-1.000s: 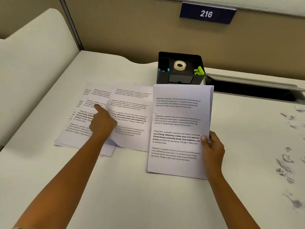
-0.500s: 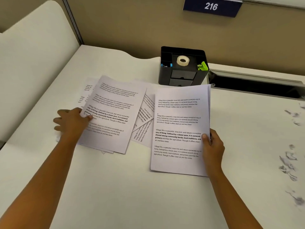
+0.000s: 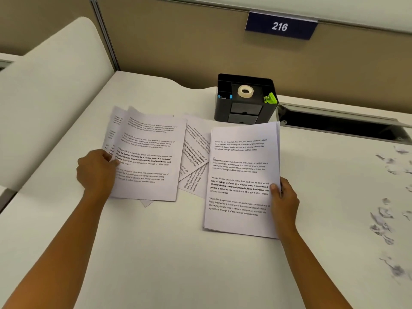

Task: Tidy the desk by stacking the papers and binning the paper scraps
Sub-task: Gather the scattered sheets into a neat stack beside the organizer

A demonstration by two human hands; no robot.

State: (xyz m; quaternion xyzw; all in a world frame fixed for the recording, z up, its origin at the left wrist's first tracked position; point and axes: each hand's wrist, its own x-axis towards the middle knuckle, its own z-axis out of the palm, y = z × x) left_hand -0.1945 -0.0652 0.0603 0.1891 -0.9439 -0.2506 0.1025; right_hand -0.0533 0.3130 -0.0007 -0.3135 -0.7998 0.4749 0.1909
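A neat stack of printed papers lies right of centre on the white desk; my right hand pinches its right edge, thumb on top. To the left, a loose printed sheet lies over several scattered sheets; my left hand grips its left edge, thumb on the page. Two skewed sheets poke out between the two piles. Torn paper scraps are strewn along the desk's right side.
A black desk organiser with a tape roll and a green clip stands at the back. Right of it is a dark cable slot. A beige partition with a "216" sign backs the desk.
My left hand went from pointing on the spread sheets to gripping the left edge of the top loose sheet, which turned straighter. My right hand kept holding the stack.
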